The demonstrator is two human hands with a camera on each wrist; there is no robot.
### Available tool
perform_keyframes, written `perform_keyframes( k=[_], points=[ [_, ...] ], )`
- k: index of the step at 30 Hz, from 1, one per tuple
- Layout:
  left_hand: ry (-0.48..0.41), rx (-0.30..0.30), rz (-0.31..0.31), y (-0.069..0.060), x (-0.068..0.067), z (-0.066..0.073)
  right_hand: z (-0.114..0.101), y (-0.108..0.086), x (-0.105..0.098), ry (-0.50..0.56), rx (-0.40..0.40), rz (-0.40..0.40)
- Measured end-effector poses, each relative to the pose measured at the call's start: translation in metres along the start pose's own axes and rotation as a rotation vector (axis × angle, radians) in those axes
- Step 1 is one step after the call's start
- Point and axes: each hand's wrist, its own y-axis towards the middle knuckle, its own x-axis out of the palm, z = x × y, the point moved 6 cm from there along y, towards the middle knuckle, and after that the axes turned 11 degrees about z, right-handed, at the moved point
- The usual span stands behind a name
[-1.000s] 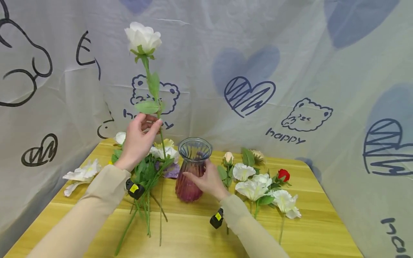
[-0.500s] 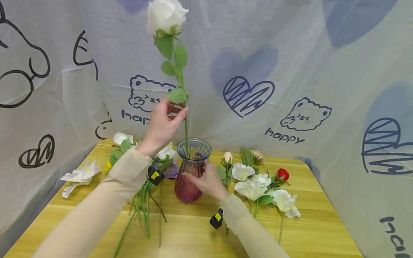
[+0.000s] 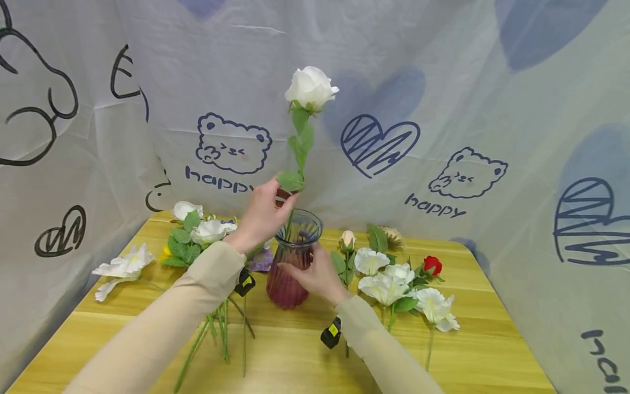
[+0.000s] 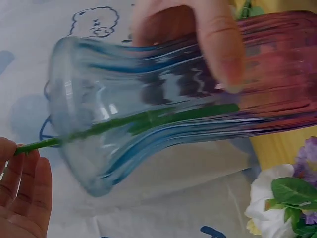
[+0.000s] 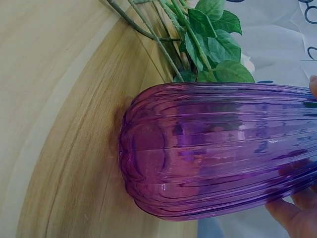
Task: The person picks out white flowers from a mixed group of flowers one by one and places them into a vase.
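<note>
A white rose (image 3: 311, 89) stands upright over the glass vase (image 3: 288, 276), its stem pinched by my left hand (image 3: 266, 213) just below the lowest leaf. In the left wrist view the green stem (image 4: 148, 120) runs through the vase mouth, and its lower end shows through the glass about midway down. My right hand (image 3: 322, 275) holds the vase around its side below the flared rim. The ribbed vase is blue at the top and pink-purple below, and it rests upright on the table, as the right wrist view shows its base (image 5: 143, 153) on the wood.
Left of the vase lie white flowers (image 3: 209, 231) with green stems, a purple bloom (image 3: 261, 261) and a large white flower (image 3: 125, 266). On the right are white flowers (image 3: 386, 287), a cream rosebud (image 3: 347, 241) and a red rose (image 3: 432, 266). A printed curtain (image 3: 305, 33) hangs behind the table.
My left hand has carried the white rose rightward from the left pile and over the vase, then lowered it so the stem is inside. The right hand and the vase have stayed in place.
</note>
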Motion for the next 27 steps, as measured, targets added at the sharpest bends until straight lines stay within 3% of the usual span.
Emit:
perform_keyframes(
  k=[8,13,18,27],
  points=[
    [0.052,0.06,-0.063,-0.013,0.013,-0.006,-0.001,0.0,-0.001,-0.044,-0.019,0.004],
    [0.151,0.076,-0.085,-0.021,0.018,-0.011,0.001,0.0,-0.001,-0.061,-0.032,-0.003],
    [0.225,0.069,-0.097,-0.026,0.019,-0.015,0.002,0.0,-0.001,-0.05,-0.038,-0.006],
    [0.213,0.029,-0.162,-0.034,0.019,-0.018,0.004,-0.001,-0.001,-0.042,-0.025,-0.008]
  ],
)
